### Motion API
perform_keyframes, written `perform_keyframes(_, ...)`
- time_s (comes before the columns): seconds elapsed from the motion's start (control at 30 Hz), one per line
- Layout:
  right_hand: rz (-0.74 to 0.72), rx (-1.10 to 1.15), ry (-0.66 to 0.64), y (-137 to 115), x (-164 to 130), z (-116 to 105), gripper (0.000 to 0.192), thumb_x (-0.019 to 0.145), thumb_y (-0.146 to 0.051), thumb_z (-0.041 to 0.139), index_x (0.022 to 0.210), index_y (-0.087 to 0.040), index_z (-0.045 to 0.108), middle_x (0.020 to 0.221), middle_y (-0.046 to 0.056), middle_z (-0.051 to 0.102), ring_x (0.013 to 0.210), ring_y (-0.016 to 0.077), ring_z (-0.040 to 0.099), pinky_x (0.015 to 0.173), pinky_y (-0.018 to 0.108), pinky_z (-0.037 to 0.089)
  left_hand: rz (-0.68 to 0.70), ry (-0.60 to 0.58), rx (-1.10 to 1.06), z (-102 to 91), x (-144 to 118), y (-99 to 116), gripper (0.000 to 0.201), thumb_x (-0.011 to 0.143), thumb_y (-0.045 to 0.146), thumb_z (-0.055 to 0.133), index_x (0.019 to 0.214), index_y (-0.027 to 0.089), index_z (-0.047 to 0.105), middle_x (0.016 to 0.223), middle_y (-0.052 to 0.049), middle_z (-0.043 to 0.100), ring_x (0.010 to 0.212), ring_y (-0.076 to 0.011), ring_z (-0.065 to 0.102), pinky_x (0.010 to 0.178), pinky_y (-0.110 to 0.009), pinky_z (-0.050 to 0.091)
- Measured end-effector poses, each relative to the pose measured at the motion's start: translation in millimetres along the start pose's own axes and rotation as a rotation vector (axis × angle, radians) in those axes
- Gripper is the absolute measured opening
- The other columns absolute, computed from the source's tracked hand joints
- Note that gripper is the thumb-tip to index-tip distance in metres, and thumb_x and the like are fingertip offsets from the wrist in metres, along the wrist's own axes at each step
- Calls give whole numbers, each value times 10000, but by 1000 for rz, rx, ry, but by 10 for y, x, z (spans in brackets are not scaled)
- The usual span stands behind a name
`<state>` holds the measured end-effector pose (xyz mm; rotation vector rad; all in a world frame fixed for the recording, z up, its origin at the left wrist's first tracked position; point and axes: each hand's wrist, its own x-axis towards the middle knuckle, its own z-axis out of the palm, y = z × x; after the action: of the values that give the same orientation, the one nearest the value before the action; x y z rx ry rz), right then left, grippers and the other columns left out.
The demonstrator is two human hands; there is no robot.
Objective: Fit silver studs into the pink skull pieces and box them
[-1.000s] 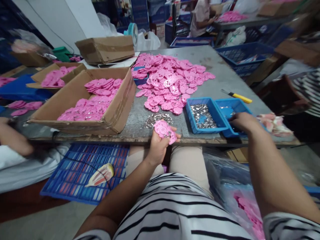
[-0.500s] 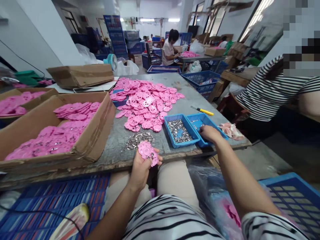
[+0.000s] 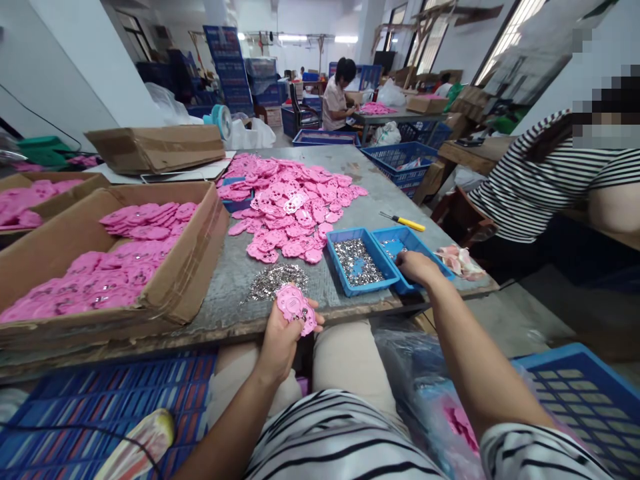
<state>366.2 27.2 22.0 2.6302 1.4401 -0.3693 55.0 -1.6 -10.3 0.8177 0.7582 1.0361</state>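
Note:
My left hand (image 3: 281, 337) is closed round a pink plastic plate (image 3: 296, 308) with a wavy edge and small metal bits on its face, held just over the table's front edge. My right hand (image 3: 419, 265) reaches into the right blue tray (image 3: 407, 288). Its fingers are curled down among small shiny metal pieces, and what they pinch, if anything, is hidden. Beside it stands the left blue tray (image 3: 371, 289), holding many small metal pieces. A loose heap of metal pieces (image 3: 275, 280) lies just beyond my left hand.
A big pile of pink plates (image 3: 295, 207) covers the table's middle. At left stands a cardboard box (image 3: 195, 280) with more plates. A yellow-handled screwdriver (image 3: 411, 223) and crumpled scraps (image 3: 463, 261) lie at right. A person in a striped shirt (image 3: 530, 180) sits on the right.
The view has shifted very slightly. Both hands stay in nearly the same places: the left with the pink plate, the right in the blue tray.

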Motion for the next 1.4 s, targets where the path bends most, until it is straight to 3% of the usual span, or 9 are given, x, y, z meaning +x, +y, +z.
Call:
perform_keyframes(0.23,18,8,4,-58,-33,-12,302,814,-198,520,1033,-161,725,1090,172,715,999,277,670,717,298,458,-14,0,14,-7,9,-22,550,626,185,648,1136,186,442,938,-35,689,717,-168,692,621,-304,573)
perform_keyframes(0.5,15,54,58,-18,22,13,263,824,-185,542,1011,-164,727,1092,150,727,993,256,672,704,278,446,-21,5,24,-24,10,-15,566,629,187,656,1153,188,440,941,-37,691,711,-163,691,611,-289,567)
perform_keyframes(0.8,-3,147,180,38,6,19,241,790,-138,571,941,-208,745,1010,78,754,928,204,678,708,234,438,-35,12,12,-32,12,-21,626,616,181,651,1196,184,415,947,-40,686,736,-181,696,630,-319,579)
perform_keyframes(1.07,17,267,267,46,-59,12,196,803,-139,558,901,-174,725,985,92,752,931,227,666,769,274,449,-30,14,38,-10,-10,25,578,618,170,625,1164,192,435,907,-19,680,706,-154,681,619,-288,566)
perform_keyframes(1.17,74,432,398,58,-119,-31,164,811,-167,545,856,-177,703,955,91,748,915,234,654,799,301,457,-26,21,36,-23,-22,43,597,614,177,638,1175,193,432,899,-19,686,683,-147,672,609,-282,560)
perform_keyframes(1.3,52,882,611,-81,-309,-55,66,750,-230,605,724,-186,647,811,71,718,784,211,620,752,314,469,-35,21,37,-21,-26,34,616,624,213,677,1187,187,427,892,-22,689,675,-148,671,607,-280,557)
perform_keyframes(1.37,-92,1110,542,-274,-478,-9,98,714,-286,641,698,-191,626,745,44,687,704,183,587,681,302,463,-28,28,63,10,-16,16,599,638,247,696,1171,188,429,862,-12,683,653,-143,665,595,-277,554)
perform_keyframes(1.4,-195,1204,440,-397,-576,34,131,696,-318,659,686,-193,620,714,30,669,671,170,570,653,296,456,-19,40,83,32,-8,5,590,644,264,704,1161,190,430,841,-4,677,635,-139,659,585,-274,551)
